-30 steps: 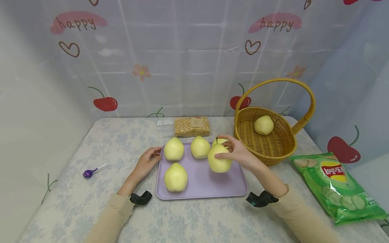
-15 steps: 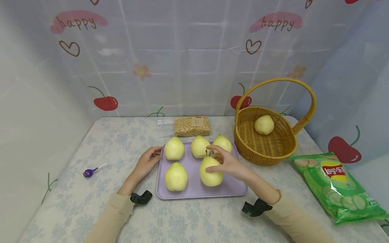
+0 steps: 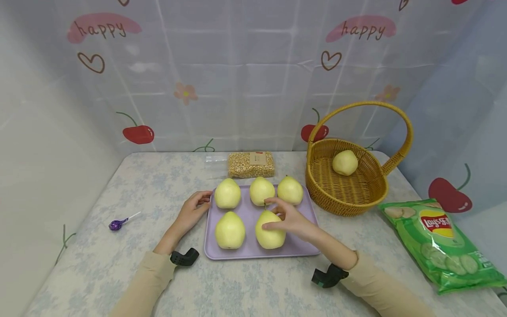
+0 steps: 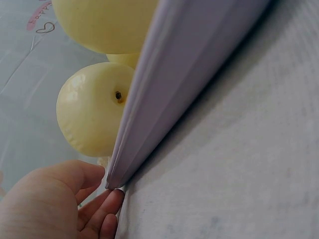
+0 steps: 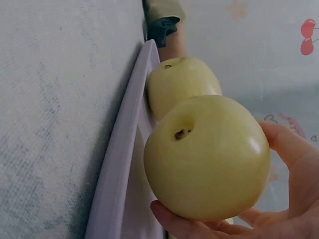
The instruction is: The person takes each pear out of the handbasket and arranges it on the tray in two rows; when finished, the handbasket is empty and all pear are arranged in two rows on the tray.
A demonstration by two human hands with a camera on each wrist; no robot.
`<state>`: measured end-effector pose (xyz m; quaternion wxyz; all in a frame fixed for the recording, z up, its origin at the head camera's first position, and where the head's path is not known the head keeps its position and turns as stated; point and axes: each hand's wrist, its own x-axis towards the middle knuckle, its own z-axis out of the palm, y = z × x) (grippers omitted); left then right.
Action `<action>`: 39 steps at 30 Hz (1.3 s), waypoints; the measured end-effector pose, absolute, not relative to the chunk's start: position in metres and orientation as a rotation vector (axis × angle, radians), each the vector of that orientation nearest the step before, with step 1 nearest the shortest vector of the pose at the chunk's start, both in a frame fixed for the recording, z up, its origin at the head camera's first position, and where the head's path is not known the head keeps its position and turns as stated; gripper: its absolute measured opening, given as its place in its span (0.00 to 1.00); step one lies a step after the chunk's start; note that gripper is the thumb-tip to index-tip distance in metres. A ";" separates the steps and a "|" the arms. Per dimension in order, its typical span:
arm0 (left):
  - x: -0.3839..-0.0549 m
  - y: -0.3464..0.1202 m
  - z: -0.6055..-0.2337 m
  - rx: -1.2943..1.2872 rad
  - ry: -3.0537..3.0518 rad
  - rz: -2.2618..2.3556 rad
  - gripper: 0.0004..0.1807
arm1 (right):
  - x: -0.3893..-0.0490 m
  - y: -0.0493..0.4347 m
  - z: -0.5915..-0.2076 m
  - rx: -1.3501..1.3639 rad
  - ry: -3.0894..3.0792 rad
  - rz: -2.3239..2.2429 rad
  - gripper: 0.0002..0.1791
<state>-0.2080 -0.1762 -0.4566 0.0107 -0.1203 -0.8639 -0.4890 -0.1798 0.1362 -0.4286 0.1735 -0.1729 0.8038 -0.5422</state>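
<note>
My right hand [image 3: 291, 222] grips a pale yellow pear [image 3: 270, 235] at the front middle of the lilac tray [image 3: 301, 246]. In the right wrist view the thumb and fingers lie round the held pear [image 5: 209, 159], and its underside faces the camera. Another pear [image 3: 230, 231] sits just left of it on the tray. Along the tray's back are three more: a left pear [image 3: 227, 193], a middle pear [image 3: 262, 191] and a right pear [image 3: 290, 191]. My left hand [image 3: 192, 211] holds the tray's left edge, thumb and fingers at the rim [image 4: 127, 144].
At the back right stands a wicker basket [image 3: 317, 189] with a tall handle and one pear [image 3: 345, 162] inside. A green chip bag [image 3: 441, 246] lies at the right. Behind the tray is a bag of corn kernels [image 3: 249, 166]. A purple lollipop [image 3: 116, 225] lies at the left.
My right hand has brought its pear left and toward me, down to the tray's front middle, uncovering the back right pear. The left hand has stayed at the tray's edge.
</note>
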 end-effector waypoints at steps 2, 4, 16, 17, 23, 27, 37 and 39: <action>-0.210 -0.177 -0.460 -0.380 -2.695 -1.520 0.21 | -0.179 0.135 -0.429 -0.466 2.289 -1.532 0.42; -0.214 -0.179 -0.468 -0.374 -2.691 -1.519 0.21 | -0.178 0.134 -0.430 -0.447 2.297 -1.519 0.42; -0.228 -0.188 -0.491 -0.379 -2.678 -1.515 0.21 | -0.176 0.130 -0.432 -0.380 2.410 -1.450 0.41; -0.228 -0.188 -0.491 -0.381 -2.676 -1.509 0.21 | -0.176 0.130 -0.432 -0.384 2.427 -1.444 0.41; -0.213 -0.180 -0.466 -0.396 -2.678 -1.512 0.20 | -0.174 0.129 -0.429 -0.408 2.503 -1.447 0.40; -0.207 -0.177 -0.455 -0.402 -2.682 -1.518 0.20 | -0.172 0.130 -0.426 -0.415 2.512 -1.439 0.38; -0.207 -0.176 -0.456 -0.396 -2.702 -1.500 0.20 | -0.170 0.136 -0.417 -0.489 2.512 -1.424 0.37; -0.210 -0.177 -0.461 -0.396 -2.698 -1.497 0.20 | -0.170 0.137 -0.414 -0.519 2.500 -1.422 0.37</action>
